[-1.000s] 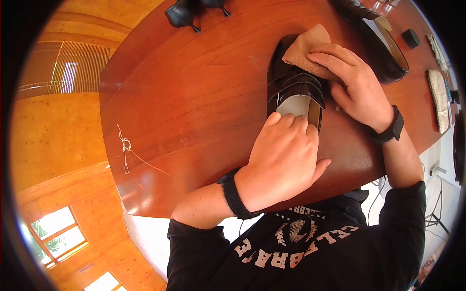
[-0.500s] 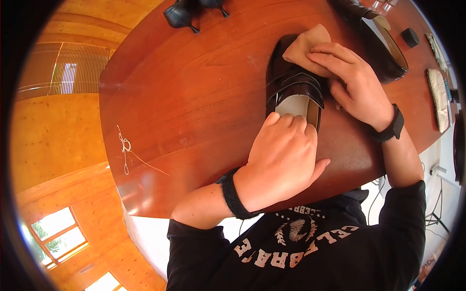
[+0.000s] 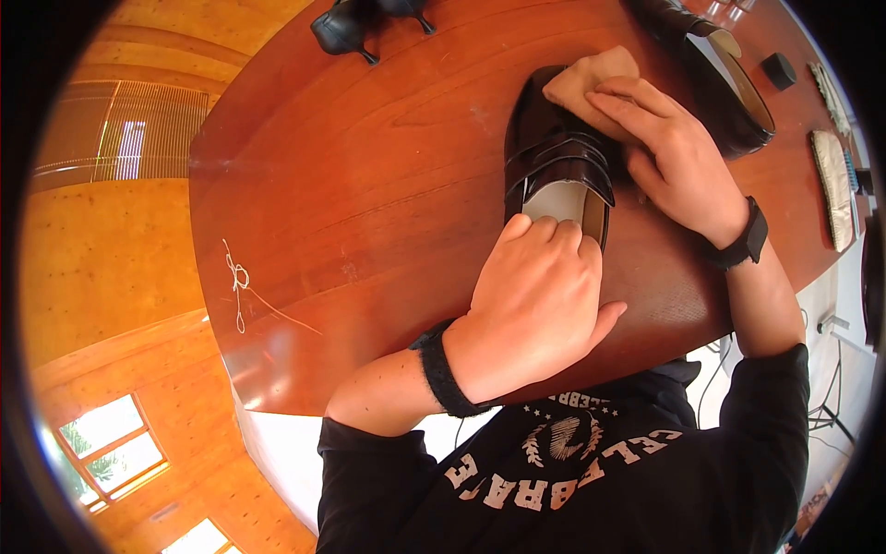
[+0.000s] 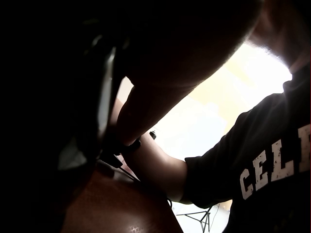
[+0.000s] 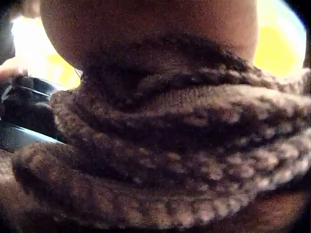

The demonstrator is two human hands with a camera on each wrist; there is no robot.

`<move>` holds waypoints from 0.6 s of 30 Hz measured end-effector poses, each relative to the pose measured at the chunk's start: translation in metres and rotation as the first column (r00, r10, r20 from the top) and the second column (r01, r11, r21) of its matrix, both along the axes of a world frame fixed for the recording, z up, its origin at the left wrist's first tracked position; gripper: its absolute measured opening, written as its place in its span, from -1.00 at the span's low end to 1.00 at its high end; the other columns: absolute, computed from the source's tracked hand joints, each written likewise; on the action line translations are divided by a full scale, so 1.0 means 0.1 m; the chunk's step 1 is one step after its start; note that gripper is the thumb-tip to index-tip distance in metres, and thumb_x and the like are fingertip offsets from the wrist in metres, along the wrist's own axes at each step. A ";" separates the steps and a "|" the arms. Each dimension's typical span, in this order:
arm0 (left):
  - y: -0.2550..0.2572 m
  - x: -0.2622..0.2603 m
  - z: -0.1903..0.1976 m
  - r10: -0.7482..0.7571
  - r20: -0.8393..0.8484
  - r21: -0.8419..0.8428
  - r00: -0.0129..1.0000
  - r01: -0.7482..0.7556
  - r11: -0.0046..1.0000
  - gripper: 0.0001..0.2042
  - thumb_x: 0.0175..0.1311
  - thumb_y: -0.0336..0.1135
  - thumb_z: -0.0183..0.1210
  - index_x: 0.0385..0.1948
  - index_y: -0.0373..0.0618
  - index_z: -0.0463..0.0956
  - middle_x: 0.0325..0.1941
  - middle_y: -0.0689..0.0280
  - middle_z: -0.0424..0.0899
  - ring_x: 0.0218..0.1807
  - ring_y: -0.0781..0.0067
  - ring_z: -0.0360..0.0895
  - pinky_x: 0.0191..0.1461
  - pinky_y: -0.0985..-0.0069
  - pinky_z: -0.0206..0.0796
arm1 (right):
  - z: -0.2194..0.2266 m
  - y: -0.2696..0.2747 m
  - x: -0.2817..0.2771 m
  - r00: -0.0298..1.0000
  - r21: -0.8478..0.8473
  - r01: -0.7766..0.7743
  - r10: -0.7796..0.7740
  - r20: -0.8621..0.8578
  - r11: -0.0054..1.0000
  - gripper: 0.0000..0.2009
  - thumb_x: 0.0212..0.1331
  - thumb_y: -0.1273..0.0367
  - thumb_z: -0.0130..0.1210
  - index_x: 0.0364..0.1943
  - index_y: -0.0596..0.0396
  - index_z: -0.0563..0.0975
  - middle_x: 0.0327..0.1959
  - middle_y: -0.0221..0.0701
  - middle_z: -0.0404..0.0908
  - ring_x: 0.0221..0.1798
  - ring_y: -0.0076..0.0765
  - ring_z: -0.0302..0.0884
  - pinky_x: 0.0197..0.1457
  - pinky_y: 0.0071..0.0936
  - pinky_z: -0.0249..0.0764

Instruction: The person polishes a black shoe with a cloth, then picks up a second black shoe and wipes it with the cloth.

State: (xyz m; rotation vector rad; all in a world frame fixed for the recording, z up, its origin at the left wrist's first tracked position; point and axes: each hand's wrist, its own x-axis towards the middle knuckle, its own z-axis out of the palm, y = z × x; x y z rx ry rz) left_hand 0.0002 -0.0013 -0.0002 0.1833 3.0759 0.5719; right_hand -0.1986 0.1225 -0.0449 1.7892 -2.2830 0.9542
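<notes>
A dark, glossy loafer (image 3: 560,159) lies on the wooden table with its toe pointing away. At its heel end, my left hand (image 3: 540,295) grips the shoe, the fingertips hidden inside the opening and the thumb out to the side. My right hand (image 3: 688,166) holds a tan cloth (image 3: 591,83) against the right side of the toe. Close up in the right wrist view, the bunched cloth (image 5: 170,145) shows a ribbed, knitted texture and covers most of the picture. The left wrist view is mostly dark, with the right forearm (image 4: 158,162) beyond.
The matching loafer (image 3: 738,102) stands at the right, beside a small black round container (image 3: 780,71). A beige pad-like item (image 3: 833,189) lies near the right edge. Black high heels (image 3: 346,28) are at the far left, and a thin string (image 3: 240,272) lies at the near left.
My right hand has shifted the cloth slightly to the right over the toe. The loafer has moved slightly left, and my left hand keeps its grip.
</notes>
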 end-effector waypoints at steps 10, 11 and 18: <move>0.01 0.01 -0.01 0.006 -0.032 0.005 0.999 -0.006 1.000 -0.59 0.11 -0.02 0.40 -0.43 -0.24 0.54 -0.40 0.17 0.52 -0.30 0.17 0.51 -0.09 0.29 0.23 | 0.05 0.02 0.03 0.999 0.005 -0.025 0.025 0.035 1.000 -0.44 -0.11 0.66 0.08 0.14 0.18 0.56 0.20 -0.16 0.55 0.14 0.15 0.55 0.19 -0.13 0.52; 0.01 0.01 -0.01 0.006 -0.030 0.008 1.000 -0.006 1.000 -0.60 0.11 -0.02 0.40 -0.44 -0.24 0.54 -0.41 0.17 0.52 -0.30 0.17 0.51 -0.09 0.29 0.23 | 0.04 0.01 0.04 0.999 0.005 -0.026 0.025 0.039 1.000 -0.44 -0.11 0.66 0.08 0.14 0.18 0.56 0.20 -0.16 0.55 0.15 0.15 0.55 0.20 -0.13 0.51; 0.00 0.00 0.00 0.000 -0.014 0.007 1.000 0.000 1.000 -0.60 0.11 -0.02 0.40 -0.45 -0.23 0.54 -0.42 0.18 0.52 -0.31 0.17 0.51 -0.10 0.29 0.23 | 0.00 0.01 0.01 0.999 -0.005 0.025 -0.026 -0.036 1.000 -0.42 -0.12 0.66 0.07 0.16 0.17 0.55 0.22 -0.16 0.56 0.17 0.13 0.54 0.22 -0.14 0.51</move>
